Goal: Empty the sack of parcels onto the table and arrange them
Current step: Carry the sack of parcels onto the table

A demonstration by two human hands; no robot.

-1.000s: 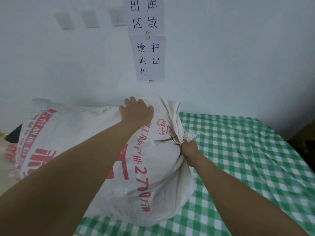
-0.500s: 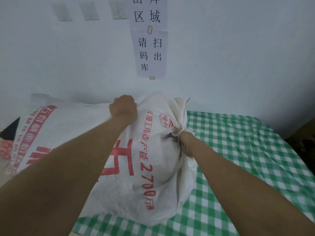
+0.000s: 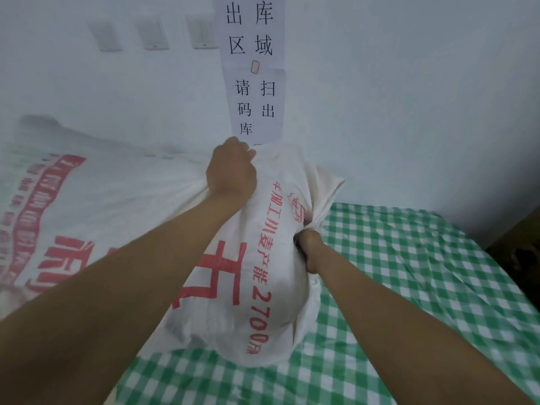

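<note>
A big white woven sack (image 3: 271, 290) with red print lies bulging on the left part of the table (image 3: 409, 287), which wears a green-and-white checked cloth. My left hand (image 3: 230, 173) grips a fold of the sack's fabric at its top, near the wall. My right hand (image 3: 308, 249) clutches the gathered, tied neck of the sack on its right side. No parcels show; whatever is inside is hidden by the fabric.
A white wall stands right behind the sack, with paper signs (image 3: 254, 68) in black characters and three wall plates (image 3: 152, 35). The checked cloth stretches to the right and toward me. A dark object (image 3: 520, 247) sits past the table's right edge.
My left hand went from lying flat on the sack to a fist bunching its fabric. The sack's neck end has been hauled up and rightward. My right hand kept hold of the neck.
</note>
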